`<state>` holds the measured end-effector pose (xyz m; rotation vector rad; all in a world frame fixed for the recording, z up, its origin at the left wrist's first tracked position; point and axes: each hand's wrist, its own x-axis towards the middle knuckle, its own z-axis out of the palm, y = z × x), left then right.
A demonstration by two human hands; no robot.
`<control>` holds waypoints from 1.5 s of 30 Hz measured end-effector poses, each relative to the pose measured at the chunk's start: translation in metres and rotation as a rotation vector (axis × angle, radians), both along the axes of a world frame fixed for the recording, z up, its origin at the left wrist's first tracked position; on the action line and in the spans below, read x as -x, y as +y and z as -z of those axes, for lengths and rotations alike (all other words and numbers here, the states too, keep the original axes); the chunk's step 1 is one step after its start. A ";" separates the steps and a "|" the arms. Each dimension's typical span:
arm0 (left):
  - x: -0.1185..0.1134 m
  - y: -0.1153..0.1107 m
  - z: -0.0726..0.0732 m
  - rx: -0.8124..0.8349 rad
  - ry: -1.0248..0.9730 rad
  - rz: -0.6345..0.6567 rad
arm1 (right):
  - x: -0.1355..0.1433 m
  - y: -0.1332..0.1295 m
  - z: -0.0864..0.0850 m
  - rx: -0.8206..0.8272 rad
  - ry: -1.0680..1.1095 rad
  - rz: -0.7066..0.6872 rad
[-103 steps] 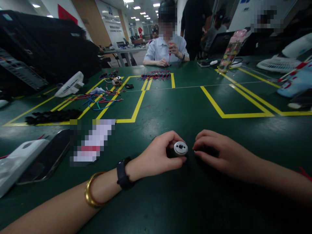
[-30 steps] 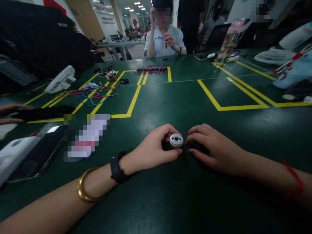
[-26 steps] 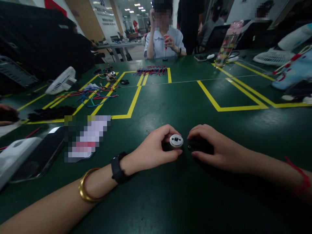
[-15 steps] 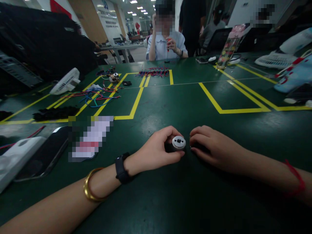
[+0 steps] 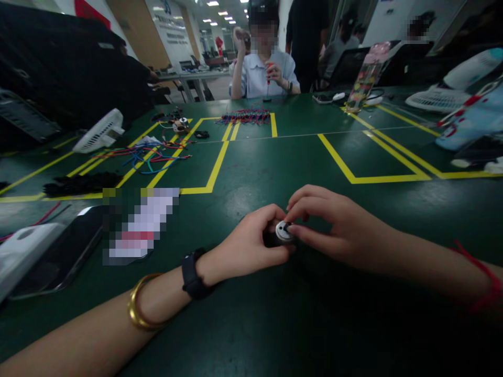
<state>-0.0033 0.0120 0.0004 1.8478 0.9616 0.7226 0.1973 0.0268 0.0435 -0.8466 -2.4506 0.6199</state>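
My left hand (image 5: pixel 249 238) is closed around a small cylindrical motor (image 5: pixel 282 231), fingers behind it and thumb in front. The motor stands with its round silver end face up, and dark holes show in that face. Over this face, my right hand (image 5: pixel 334 222) has its thumb and index finger brought together in a pinch, with the tips at the right side of the motor. Anything between these tips is too small or too hidden to make out. The fingers cover part of the silver face.
Left of my hands lie a blurred-out printed sheet (image 5: pixel 143 222), a dark phone (image 5: pixel 58 251) and a white power strip (image 5: pixel 31 251). Loose wires (image 5: pixel 153 154) and a white fan (image 5: pixel 100 131) are farther back. Across the green table (image 5: pixel 267 167), a person (image 5: pixel 265 73) holds a red-handled screwdriver (image 5: pixel 269 73).
My right hand has moved left and up, from beside the motor to over its end face, with its fingertips now there. My left hand keeps its hold on the motor.
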 end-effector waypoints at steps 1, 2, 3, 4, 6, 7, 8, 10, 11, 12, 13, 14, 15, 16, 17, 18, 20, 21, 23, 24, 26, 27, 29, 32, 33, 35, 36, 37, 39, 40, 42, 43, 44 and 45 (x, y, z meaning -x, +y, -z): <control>0.000 0.000 0.000 0.002 0.005 -0.001 | -0.001 0.000 0.001 -0.011 -0.005 -0.005; 0.000 0.000 -0.001 0.005 0.009 -0.003 | -0.002 0.000 0.002 -0.031 -0.019 -0.013; 0.000 0.000 -0.001 0.010 0.010 -0.003 | -0.003 -0.001 0.002 -0.059 -0.038 -0.023; 0.001 0.000 -0.001 0.017 0.005 0.000 | -0.003 -0.001 0.002 -0.090 -0.061 -0.032; 0.001 0.000 -0.001 0.030 -0.011 0.008 | -0.004 -0.003 0.001 -0.138 -0.100 -0.037; 0.001 0.000 -0.001 0.037 -0.019 0.011 | -0.005 -0.003 0.001 -0.148 -0.103 -0.035; 0.001 0.000 -0.001 0.045 -0.026 0.013 | -0.005 -0.004 0.000 -0.145 -0.097 -0.032; 0.001 0.000 -0.001 0.052 -0.033 0.008 | -0.007 -0.005 0.000 -0.105 -0.059 -0.023; 0.001 0.000 -0.002 0.052 -0.032 0.005 | -0.008 -0.005 0.000 -0.082 -0.032 -0.014; 0.001 -0.001 -0.002 0.050 -0.030 0.003 | -0.010 -0.005 0.001 -0.057 -0.009 0.004; 0.001 -0.001 -0.003 0.047 -0.027 0.003 | -0.012 -0.004 0.003 -0.032 0.005 0.032; 0.001 -0.001 -0.003 0.045 -0.028 0.004 | -0.015 -0.003 0.006 -0.009 0.010 0.068; 0.001 -0.001 -0.004 0.045 -0.028 0.006 | -0.018 -0.002 0.010 0.014 0.007 0.108; 0.000 -0.001 -0.005 0.049 -0.028 0.009 | -0.022 -0.001 0.014 0.046 -0.002 0.145; 0.000 -0.001 -0.006 0.053 -0.029 0.010 | -0.025 0.000 0.018 0.086 -0.010 0.177; 0.001 -0.002 -0.007 0.056 -0.027 0.009 | -0.028 0.001 0.022 0.128 -0.012 0.201; 0.001 -0.002 -0.008 0.061 -0.021 0.010 | -0.034 0.002 0.030 0.202 -0.001 0.233; 0.001 -0.002 -0.008 0.062 -0.019 0.011 | -0.036 0.001 0.033 0.228 0.006 0.240; 0.002 -0.003 -0.009 0.062 -0.018 0.012 | -0.038 0.000 0.036 0.248 0.019 0.236; 0.002 -0.003 -0.009 0.063 -0.018 0.013 | -0.039 -0.001 0.036 0.253 0.020 0.228; 0.002 -0.004 -0.009 0.062 -0.020 0.009 | -0.039 -0.002 0.037 0.259 0.020 0.209; 0.002 -0.004 -0.009 0.064 -0.021 0.007 | -0.039 -0.003 0.037 0.259 0.017 0.200; 0.002 -0.004 -0.009 0.066 -0.026 0.007 | -0.039 -0.004 0.037 0.258 0.011 0.189; 0.002 -0.003 -0.008 0.062 -0.026 0.007 | -0.039 -0.004 0.038 0.245 0.006 0.177; 0.002 -0.003 -0.008 0.060 -0.027 0.006 | -0.039 -0.003 0.038 0.242 0.003 0.174; 0.002 -0.003 -0.008 0.060 -0.030 0.007 | -0.038 -0.003 0.038 0.239 -0.004 0.168; 0.002 -0.003 -0.008 0.062 -0.033 0.007 | -0.038 -0.003 0.039 0.237 -0.004 0.163; 0.002 -0.003 -0.008 0.063 -0.034 0.007 | -0.038 -0.003 0.039 0.235 -0.003 0.159; 0.002 -0.004 -0.008 0.063 -0.031 0.005 | -0.038 -0.002 0.039 0.233 0.000 0.151; 0.002 -0.004 -0.008 0.062 -0.030 0.003 | -0.038 -0.002 0.040 0.234 0.001 0.148; 0.002 -0.004 -0.008 0.064 -0.031 0.002 | -0.038 -0.003 0.040 0.235 0.004 0.142; 0.001 -0.004 -0.008 0.065 -0.032 0.004 | -0.038 -0.003 0.040 0.235 0.006 0.140; 0.001 -0.004 -0.008 0.066 -0.035 0.004 | -0.038 -0.003 0.040 0.235 0.009 0.139; 0.001 -0.004 -0.008 0.067 -0.037 0.005 | -0.038 -0.003 0.040 0.236 0.009 0.138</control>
